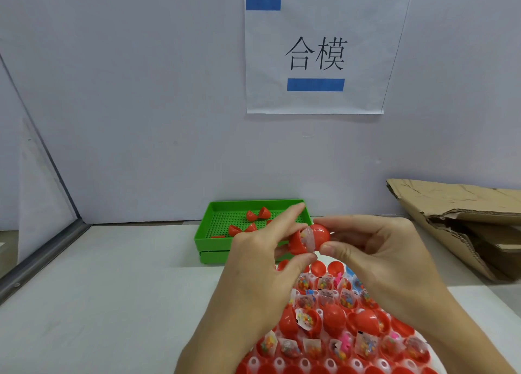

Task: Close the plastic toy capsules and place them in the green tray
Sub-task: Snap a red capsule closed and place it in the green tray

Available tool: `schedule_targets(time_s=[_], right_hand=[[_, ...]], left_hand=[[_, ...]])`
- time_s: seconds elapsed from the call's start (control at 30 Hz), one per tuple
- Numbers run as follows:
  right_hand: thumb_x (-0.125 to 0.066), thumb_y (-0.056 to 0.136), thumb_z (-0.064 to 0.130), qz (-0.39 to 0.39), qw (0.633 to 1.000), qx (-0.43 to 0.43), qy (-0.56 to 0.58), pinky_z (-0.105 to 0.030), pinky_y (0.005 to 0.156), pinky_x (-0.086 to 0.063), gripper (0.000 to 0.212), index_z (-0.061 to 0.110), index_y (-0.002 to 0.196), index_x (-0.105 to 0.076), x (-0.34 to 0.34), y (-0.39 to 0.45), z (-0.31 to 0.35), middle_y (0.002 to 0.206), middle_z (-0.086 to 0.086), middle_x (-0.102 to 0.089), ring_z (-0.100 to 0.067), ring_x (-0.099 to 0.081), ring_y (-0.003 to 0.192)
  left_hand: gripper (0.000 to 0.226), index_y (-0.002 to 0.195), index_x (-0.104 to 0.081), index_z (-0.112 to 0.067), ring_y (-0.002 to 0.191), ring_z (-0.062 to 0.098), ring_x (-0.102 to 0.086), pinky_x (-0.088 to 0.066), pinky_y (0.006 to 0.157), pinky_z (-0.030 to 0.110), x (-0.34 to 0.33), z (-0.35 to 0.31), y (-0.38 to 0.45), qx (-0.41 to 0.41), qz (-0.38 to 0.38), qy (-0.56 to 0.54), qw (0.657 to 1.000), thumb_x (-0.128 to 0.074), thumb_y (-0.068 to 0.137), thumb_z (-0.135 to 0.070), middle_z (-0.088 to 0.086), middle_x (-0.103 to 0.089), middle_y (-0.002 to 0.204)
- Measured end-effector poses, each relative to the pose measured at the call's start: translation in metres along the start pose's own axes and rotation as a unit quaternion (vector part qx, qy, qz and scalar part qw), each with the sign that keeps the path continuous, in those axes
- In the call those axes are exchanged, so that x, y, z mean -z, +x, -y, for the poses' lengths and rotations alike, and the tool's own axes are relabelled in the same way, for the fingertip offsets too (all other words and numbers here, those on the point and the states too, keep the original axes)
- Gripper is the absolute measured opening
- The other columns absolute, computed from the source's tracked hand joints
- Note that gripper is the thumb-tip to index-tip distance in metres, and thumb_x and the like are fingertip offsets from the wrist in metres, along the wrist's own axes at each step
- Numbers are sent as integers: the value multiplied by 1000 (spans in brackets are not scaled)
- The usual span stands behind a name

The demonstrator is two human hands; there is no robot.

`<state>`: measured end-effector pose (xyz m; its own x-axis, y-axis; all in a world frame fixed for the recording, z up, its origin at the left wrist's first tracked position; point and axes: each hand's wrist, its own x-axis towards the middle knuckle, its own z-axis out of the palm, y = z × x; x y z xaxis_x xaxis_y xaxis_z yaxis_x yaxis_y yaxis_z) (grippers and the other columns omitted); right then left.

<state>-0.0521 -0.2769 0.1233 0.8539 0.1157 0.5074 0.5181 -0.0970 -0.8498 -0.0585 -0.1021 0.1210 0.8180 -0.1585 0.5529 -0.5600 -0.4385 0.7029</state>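
Capsule halves meet above the table
Left hand (253, 263) fingers pinch the open half w/ packet; right hand (375, 249) fingers pinch the red capsule (310, 239) cap. Long axis runs hand-to-hand; green tray (214, 232) just beyond fingertips.

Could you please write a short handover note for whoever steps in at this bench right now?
Left hand: grips the lower half of a red plastic toy capsule.
Right hand: pinches its rounded upper half. The capsule is not shut; a clear packet shows in the gap.
Green perforated plastic tray, by the wall: holds several red capsules.
White holder rack, near edge: many open red capsule halves with toy packets still wait.
Left to do: press this capsule shut, place it in the tray, carry on with the rack.
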Motion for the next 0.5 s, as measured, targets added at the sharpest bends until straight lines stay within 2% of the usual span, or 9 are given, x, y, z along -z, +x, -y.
schedule_targets(time_s=[0.1, 0.2, 0.4, 0.5], right_hand=[[-74, 69, 20, -5, 1000, 4, -12, -17, 73, -58, 28, 24, 97, -75, -1, 1, 1, 85, 7, -79, -11, -76, 81], [-74, 68, 18, -10, 1000, 1, 9, -17, 72, -58, 28, 22, 96, -76, 0, 0, 2, 86, 5, -79, -13, -76, 82], [-75, 66, 12, -3, 998, -5, 59, -18, 71, -58, 28, 21, 92, -77, -2, -1, 4, 87, -1, -79, -17, -77, 82], [-74, 67, 12, -2, 998, -4, 58, -17, 70, -58, 27, 21, 92, -77, -5, -1, 5, 86, 0, -79, -16, -77, 81]], left_hand=[[57, 122, -60, -41, 96, -12, -65, -53, 84, 11, -1, 0, 0, 14, -12, -23, 1000, -84, 76, -17, -28, -70, 106], [49, 110, -66, -38, 96, -8, -67, -54, 85, 14, 0, 2, 0, 36, -21, -66, 997, -88, 70, -20, -28, -70, 103], [30, 101, -69, -35, 97, 8, -69, -56, 87, 24, 6, 3, 2, 15, 18, -77, 997, -83, 76, -26, -16, -72, 97], [28, 101, -68, -36, 94, 6, -70, -57, 84, 22, 8, 4, 2, 0, 13, -60, 998, -81, 78, -26, -18, -72, 94]])
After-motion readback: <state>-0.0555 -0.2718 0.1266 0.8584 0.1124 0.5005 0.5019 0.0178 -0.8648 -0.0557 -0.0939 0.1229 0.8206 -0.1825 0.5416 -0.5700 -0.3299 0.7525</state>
